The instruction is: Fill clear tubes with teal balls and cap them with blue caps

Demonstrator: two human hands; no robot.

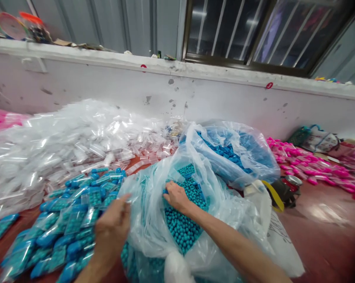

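Head view: small round turquoise beads (181, 232) held in clear plastic bag (148, 224), directly beneath right hand (177, 195); heap stretched away from body. Small blue piece (165, 191) pinched by right hand, mostly hidden. Left hand (114, 222) blurred, grip cannot be told; separated from beads by bunched bag rim, flanked leftward by blue-capped clear packs (57, 251).

I see teal beads (183, 232) in a cloudy white, see-through bag (148, 224). The filled packets (57, 257) are teal with bright blue ends; the heaped sleeves (85, 133) look clear and glossy white. Beyond, deeper blue pieces (224, 152); rightward, hot-pink packs (313, 167). My floor (321, 236) is brownish red, the wall (121, 84) white, blotched grey.
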